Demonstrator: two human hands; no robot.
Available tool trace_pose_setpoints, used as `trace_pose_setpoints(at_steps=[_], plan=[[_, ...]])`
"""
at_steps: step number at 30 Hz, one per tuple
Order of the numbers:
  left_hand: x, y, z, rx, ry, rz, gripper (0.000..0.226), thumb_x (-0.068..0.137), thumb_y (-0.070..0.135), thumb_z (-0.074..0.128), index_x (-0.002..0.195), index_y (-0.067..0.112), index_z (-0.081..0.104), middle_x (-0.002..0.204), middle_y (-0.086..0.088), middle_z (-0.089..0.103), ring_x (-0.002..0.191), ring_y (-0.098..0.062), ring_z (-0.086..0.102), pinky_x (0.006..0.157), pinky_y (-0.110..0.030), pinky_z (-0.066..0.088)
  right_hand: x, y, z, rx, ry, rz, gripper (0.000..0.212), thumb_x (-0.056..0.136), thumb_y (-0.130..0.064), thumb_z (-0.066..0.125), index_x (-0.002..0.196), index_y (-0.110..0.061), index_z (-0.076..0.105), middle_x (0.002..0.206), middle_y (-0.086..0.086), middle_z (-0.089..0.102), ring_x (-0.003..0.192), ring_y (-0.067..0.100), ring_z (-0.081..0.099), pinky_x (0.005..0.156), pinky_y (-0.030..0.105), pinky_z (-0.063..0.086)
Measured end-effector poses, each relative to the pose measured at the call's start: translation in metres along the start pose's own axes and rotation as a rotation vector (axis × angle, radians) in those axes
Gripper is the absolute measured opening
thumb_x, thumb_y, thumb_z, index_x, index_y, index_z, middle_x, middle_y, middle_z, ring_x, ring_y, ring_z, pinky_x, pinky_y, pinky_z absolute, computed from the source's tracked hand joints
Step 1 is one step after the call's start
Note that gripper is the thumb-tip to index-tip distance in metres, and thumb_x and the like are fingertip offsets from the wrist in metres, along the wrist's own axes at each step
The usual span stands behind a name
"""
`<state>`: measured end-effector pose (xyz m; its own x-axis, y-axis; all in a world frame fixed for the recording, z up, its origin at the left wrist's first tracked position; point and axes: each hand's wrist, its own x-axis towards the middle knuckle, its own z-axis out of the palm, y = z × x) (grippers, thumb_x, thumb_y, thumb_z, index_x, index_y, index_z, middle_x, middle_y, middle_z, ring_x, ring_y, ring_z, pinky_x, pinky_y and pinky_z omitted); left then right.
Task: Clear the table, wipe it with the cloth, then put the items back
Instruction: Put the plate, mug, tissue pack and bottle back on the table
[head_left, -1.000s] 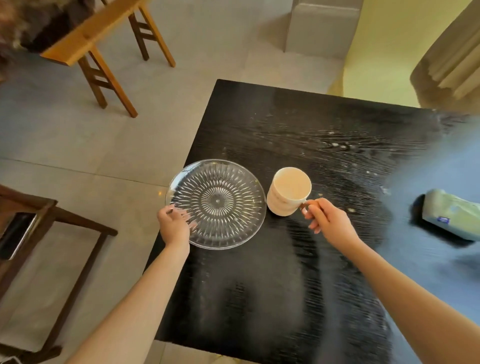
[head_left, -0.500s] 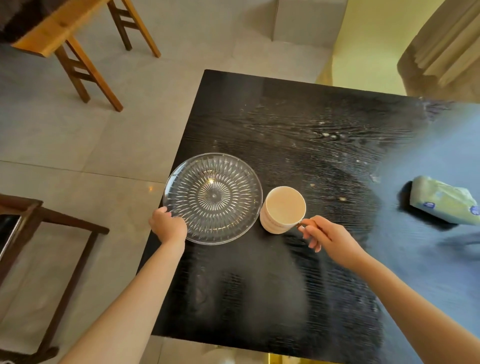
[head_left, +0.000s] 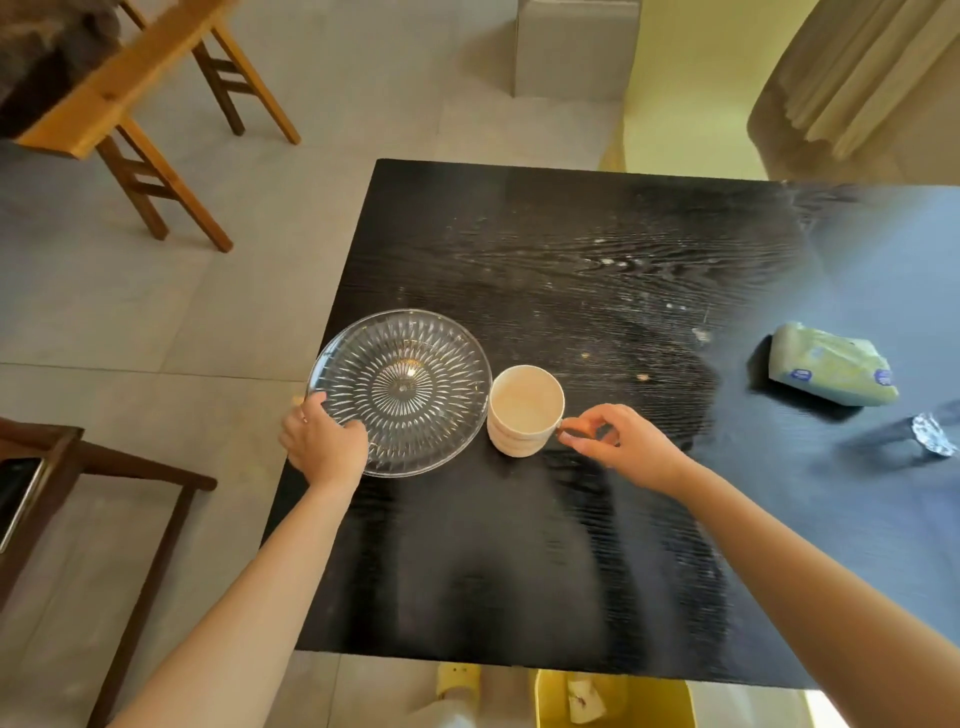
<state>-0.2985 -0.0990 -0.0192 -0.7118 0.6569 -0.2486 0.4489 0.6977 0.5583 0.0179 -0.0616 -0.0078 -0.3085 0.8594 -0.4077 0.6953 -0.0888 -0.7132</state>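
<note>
- Clear cut-glass round plate (head_left: 402, 391), frame centre-left, at black table (head_left: 519, 545) edge; left hand (head_left: 323, 445) grips its near rim.
- Cream ceramic mug (head_left: 525, 410) just right of plate; right hand (head_left: 621, 448) pinches its handle.

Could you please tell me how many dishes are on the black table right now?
2: a glass plate at the table's left edge under the left hand, and a cream mug just right of it, its handle pinched by the right hand.

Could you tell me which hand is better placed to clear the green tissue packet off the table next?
Right. The green tissue packet lies on the black table's right side, nearer the right hand; the left hand grips the clear glass plate.
</note>
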Motion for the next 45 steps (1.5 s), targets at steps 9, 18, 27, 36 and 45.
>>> trace_pose_setpoints(at_steps=[9,18,27,36,45], plan=[[-0.092,0.089,-0.003,0.251,-0.345,0.385,0.035,0.092,0.021,0.049,0.126,0.015,0.053,0.139,-0.01,0.04,0.126,-0.028,0.043,0.102,-0.038,0.037,-0.05,0.026,-0.1,-0.314,-0.324,0.361,0.055,0.092,-0.043,0.051,0.133,-0.008,0.046,0.127,0.018,0.055,0.094,0.021,0.05,0.078,0.034,0.046],[-0.221,0.197,0.011,0.363,-0.689,0.544,0.029,0.095,0.023,0.045,0.117,0.009,0.056,0.11,-0.01,0.056,0.088,-0.024,0.066,0.055,-0.015,0.049,-0.151,0.049,-0.212,-0.3,-0.366,0.575,0.066,0.09,-0.054,0.048,0.146,-0.026,0.031,0.151,0.001,0.037,0.135,0.025,0.042,0.108,0.048,0.038],[-0.305,0.301,0.055,0.595,-0.773,0.735,0.042,0.095,0.031,0.047,0.135,0.015,0.048,0.141,-0.007,0.046,0.123,-0.026,0.05,0.096,-0.04,0.049,-0.205,0.093,-0.288,-0.199,-0.091,0.589,0.066,0.088,-0.057,0.047,0.139,-0.014,0.039,0.14,0.003,0.052,0.121,0.023,0.055,0.093,0.043,0.049],[-0.313,0.368,0.151,0.736,-0.779,0.95,0.054,0.09,0.026,0.054,0.139,0.01,0.04,0.14,-0.011,0.047,0.122,-0.027,0.049,0.094,-0.034,0.044,-0.207,0.155,-0.311,-0.207,0.235,0.605,0.057,0.093,-0.044,0.048,0.131,-0.001,0.049,0.119,0.016,0.057,0.095,0.029,0.053,0.086,0.04,0.048],[-0.266,0.38,0.258,0.821,-0.852,1.055,0.061,0.085,0.023,0.054,0.142,0.019,0.034,0.142,-0.01,0.046,0.127,-0.032,0.045,0.103,-0.04,0.041,-0.143,0.203,-0.298,0.15,0.677,0.597,0.075,0.082,-0.034,0.068,0.14,-0.006,0.03,0.143,0.016,0.042,0.128,0.034,0.045,0.101,0.042,0.038]])
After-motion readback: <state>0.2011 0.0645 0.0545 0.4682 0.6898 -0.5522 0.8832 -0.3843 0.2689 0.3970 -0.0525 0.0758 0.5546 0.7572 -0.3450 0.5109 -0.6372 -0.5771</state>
